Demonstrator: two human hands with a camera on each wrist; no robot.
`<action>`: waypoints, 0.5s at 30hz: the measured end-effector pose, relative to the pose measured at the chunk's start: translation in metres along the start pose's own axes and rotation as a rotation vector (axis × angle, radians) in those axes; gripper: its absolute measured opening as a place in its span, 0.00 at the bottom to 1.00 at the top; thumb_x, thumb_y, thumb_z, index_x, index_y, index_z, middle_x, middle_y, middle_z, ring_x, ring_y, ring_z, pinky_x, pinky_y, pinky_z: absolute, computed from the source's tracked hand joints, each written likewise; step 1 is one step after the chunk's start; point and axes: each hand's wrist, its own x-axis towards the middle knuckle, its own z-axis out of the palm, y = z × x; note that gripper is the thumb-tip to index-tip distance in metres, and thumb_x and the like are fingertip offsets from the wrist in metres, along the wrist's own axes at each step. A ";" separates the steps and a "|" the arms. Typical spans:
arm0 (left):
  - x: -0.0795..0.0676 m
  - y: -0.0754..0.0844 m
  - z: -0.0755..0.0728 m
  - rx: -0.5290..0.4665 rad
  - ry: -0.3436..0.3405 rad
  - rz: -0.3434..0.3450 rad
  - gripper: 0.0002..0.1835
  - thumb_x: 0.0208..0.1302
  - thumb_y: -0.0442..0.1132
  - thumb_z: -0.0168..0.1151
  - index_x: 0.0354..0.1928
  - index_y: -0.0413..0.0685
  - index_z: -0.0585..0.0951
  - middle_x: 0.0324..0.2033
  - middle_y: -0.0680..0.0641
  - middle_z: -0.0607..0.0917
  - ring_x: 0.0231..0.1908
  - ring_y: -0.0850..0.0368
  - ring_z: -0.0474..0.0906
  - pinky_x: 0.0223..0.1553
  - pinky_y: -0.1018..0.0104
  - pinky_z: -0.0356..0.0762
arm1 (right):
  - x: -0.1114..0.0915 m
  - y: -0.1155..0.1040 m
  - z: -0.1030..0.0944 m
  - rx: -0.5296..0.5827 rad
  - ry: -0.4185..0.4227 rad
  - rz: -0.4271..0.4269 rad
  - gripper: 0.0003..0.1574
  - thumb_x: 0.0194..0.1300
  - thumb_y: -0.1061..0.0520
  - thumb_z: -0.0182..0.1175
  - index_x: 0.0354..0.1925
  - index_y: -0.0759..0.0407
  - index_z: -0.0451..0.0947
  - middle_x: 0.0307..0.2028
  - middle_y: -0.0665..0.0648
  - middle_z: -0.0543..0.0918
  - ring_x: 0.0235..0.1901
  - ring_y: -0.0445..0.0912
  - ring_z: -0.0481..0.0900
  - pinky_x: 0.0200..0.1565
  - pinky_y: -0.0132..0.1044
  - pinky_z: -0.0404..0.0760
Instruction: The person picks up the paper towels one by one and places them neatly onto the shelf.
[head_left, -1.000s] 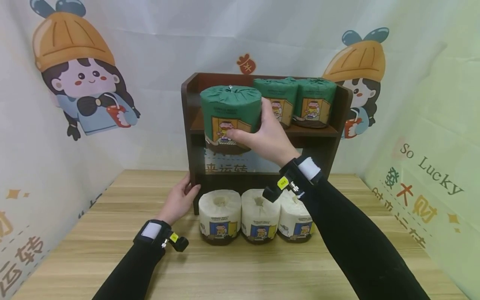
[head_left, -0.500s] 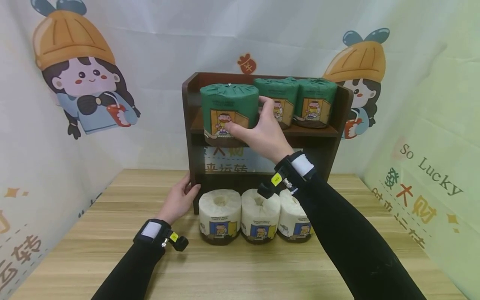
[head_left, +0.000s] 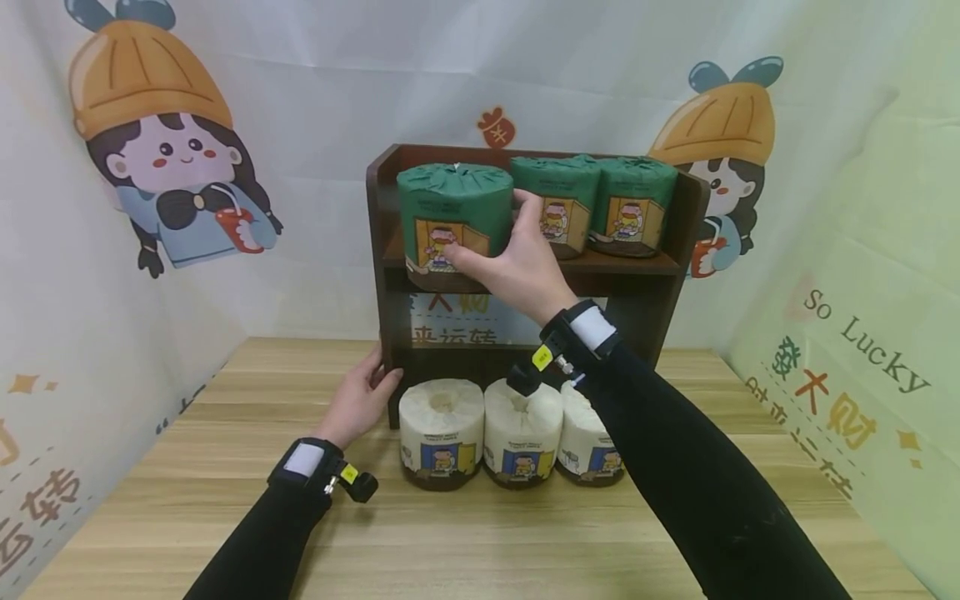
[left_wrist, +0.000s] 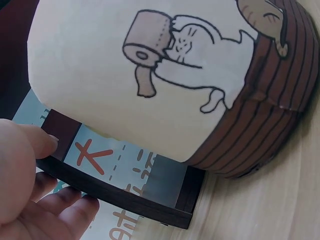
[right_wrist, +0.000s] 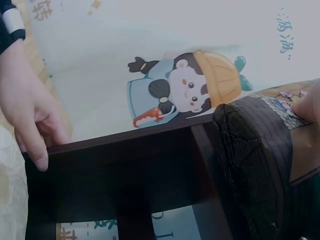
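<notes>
My right hand grips a green-wrapped toilet roll, thumb across its front picture and fingers around its right side. The roll is upright at the left part of the upper board of a dark wooden shelf; whether its base touches the board I cannot tell. Beside it on that board stand two more green-wrapped rolls. My left hand holds the shelf's left side panel low down, the thumb on one face and the fingers on the other, as the left wrist view shows. The right wrist view shows the held roll's dark base.
Three cream-wrapped toilet rolls stand in a row on the wooden table, in front of the shelf's lower part. My right forearm partly covers the rightmost. A printed cloth hangs behind and at both sides.
My right hand has brought the green roll slightly left and back toward the upper board. My left hand keeps its place on the side panel.
</notes>
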 end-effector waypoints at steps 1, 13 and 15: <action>0.000 0.000 0.000 0.003 0.004 0.003 0.31 0.76 0.39 0.55 0.76 0.54 0.58 0.67 0.38 0.67 0.60 0.44 0.69 0.57 0.46 0.73 | 0.000 -0.001 0.000 -0.029 0.009 0.012 0.62 0.54 0.36 0.72 0.71 0.53 0.45 0.57 0.55 0.68 0.50 0.42 0.73 0.51 0.43 0.79; 0.001 -0.003 0.001 -0.002 0.005 0.010 0.32 0.76 0.40 0.54 0.77 0.53 0.56 0.68 0.39 0.65 0.60 0.45 0.68 0.58 0.48 0.72 | 0.006 -0.001 0.005 -0.290 0.096 0.034 0.64 0.58 0.31 0.67 0.74 0.58 0.45 0.62 0.58 0.62 0.54 0.46 0.67 0.56 0.42 0.77; 0.001 -0.003 0.001 -0.004 0.003 0.012 0.32 0.76 0.40 0.54 0.77 0.52 0.56 0.68 0.38 0.64 0.60 0.45 0.67 0.58 0.48 0.72 | 0.007 0.000 0.006 -0.276 0.123 0.009 0.60 0.58 0.34 0.69 0.70 0.59 0.47 0.59 0.57 0.63 0.53 0.45 0.67 0.53 0.38 0.77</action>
